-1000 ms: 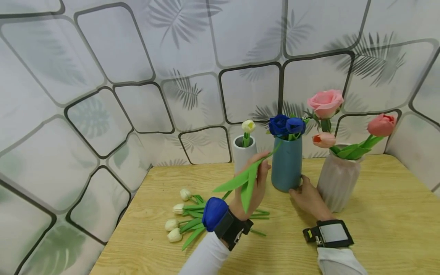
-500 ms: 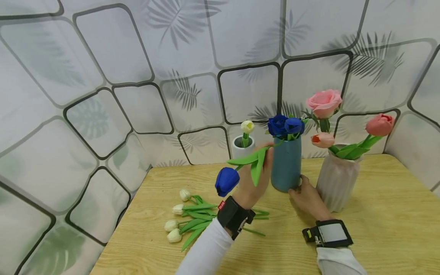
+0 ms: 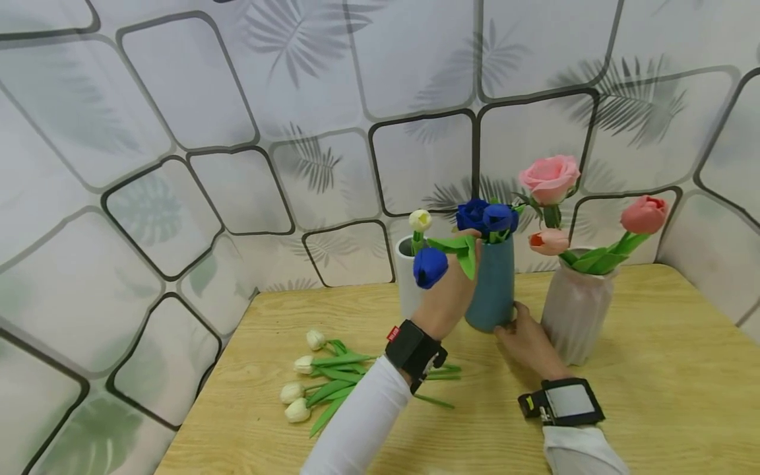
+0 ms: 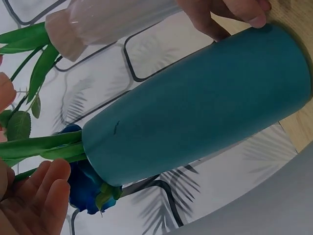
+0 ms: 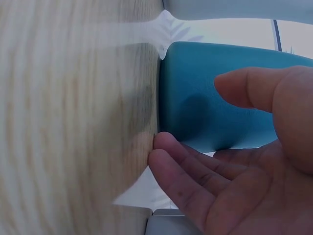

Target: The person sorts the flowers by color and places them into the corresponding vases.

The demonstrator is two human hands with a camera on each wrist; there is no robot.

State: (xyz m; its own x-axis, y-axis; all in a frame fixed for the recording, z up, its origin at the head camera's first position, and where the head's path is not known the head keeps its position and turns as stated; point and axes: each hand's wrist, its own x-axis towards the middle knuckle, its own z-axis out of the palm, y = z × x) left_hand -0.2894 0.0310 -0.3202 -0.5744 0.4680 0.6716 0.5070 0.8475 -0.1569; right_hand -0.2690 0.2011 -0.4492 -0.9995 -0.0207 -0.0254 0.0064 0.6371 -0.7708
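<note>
My left hand [image 3: 446,300] pinches the stem of a blue tulip [image 3: 430,267] at the mouth of the teal-blue vase [image 3: 494,284]. The tulip's bloom hangs to the left, with its green leaves [image 3: 466,249] over the fingers; most of its stem is hidden. In the left wrist view, that hand's fingers [image 4: 51,196] are close to the vase rim. Blue flowers [image 3: 487,216] stand in this vase. Down at its base, my right hand [image 3: 531,343] holds the vase, fingers to one side and thumb [image 5: 249,88] in front in the right wrist view.
A white vase [image 3: 410,284] with one cream tulip [image 3: 420,220] stands behind the left hand. To the right is a pale ribbed vase [image 3: 576,310] with a pink rose [image 3: 550,179] and tulips. Several white tulips [image 3: 298,410] lie on the wooden table [image 3: 237,442].
The left hand has moved up and right with the blue tulip, from in front of the white vase to the blue vase's mouth. The right hand has stayed at the vase base.
</note>
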